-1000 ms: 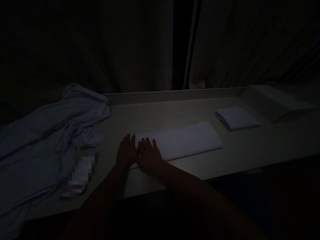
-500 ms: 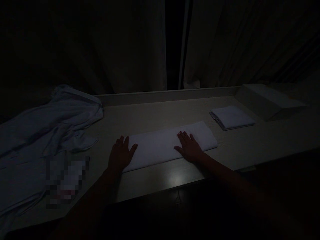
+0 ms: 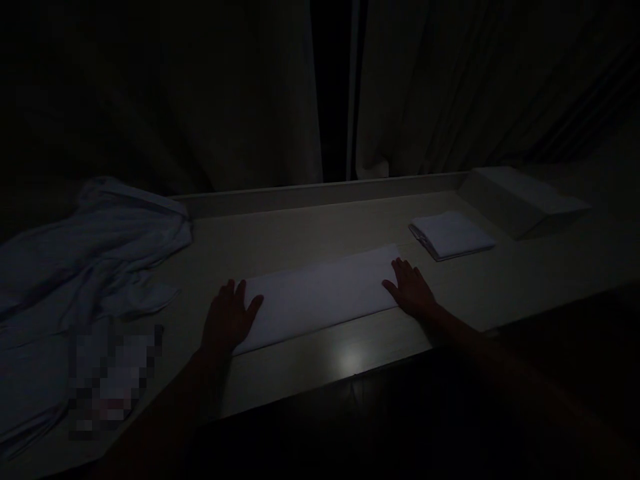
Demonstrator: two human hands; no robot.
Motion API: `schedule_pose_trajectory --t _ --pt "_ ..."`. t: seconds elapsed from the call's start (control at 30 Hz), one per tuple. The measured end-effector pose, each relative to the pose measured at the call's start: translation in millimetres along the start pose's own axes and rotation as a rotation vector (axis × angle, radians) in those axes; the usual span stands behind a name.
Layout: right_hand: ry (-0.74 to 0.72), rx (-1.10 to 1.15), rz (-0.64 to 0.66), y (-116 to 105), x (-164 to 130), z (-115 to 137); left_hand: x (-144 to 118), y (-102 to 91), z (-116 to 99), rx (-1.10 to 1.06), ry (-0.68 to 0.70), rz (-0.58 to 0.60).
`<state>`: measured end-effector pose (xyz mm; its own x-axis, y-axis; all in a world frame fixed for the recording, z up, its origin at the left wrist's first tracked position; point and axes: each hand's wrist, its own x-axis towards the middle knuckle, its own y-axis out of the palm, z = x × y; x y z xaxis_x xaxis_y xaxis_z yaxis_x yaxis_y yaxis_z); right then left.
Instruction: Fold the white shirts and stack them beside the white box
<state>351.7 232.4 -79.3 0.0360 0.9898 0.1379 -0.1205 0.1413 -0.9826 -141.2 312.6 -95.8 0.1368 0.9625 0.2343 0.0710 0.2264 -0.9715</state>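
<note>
A white cloth (image 3: 320, 290), folded into a long flat strip, lies on the pale desk top (image 3: 300, 233). My left hand (image 3: 231, 317) rests flat on the strip's left end, fingers stretched and thumb apart. At the opposite end, my right hand (image 3: 413, 288) lies with spread fingers over the right edge of the cloth. Neither hand grips anything. Beyond my right hand sits a second white cloth (image 3: 455, 235), folded into a compact rectangle. The kind of cloth is hard to tell in the dim light.
Loose, crumpled pale garments (image 3: 110, 247) cover the desk's left side, with a blurred-out item (image 3: 117, 377) in front of them. A pale box-like block (image 3: 525, 200) stands at the back right. Dark curtains (image 3: 240, 100) hang behind the raised rear edge.
My right hand has slid right along the strip from its inner part to its right end. My left hand stays on the left end. The view has shifted slightly.
</note>
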Motion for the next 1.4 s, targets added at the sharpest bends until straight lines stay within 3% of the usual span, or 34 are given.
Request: schedule_pose_trajectory --t 0.37,0.5,0.73,0.87,1.03,1.4 --pt "0.024 -0.02 0.021 -2 2 5 -2 -16.7 -9 -0.053 -0.019 -0.002" --pt "0.009 -0.028 0.063 -11 3 7 -4 -26.2 -10 -0.125 0.06 -0.009" --pt "-0.083 -0.042 0.054 -37 50 20 -2 -8.0 -3 -0.085 0.033 -0.084" --pt "0.01 -0.002 0.081 -18 73 23 -2 -0.8 1 -0.052 0.002 -0.04" --pt "0.057 0.005 0.016 11 70 15 -5 -7.0 -4 -0.041 -0.011 -0.028" --pt "0.041 -0.039 0.002 13 68 14 -7 -15.1 -9 -0.039 -0.016 -0.019"
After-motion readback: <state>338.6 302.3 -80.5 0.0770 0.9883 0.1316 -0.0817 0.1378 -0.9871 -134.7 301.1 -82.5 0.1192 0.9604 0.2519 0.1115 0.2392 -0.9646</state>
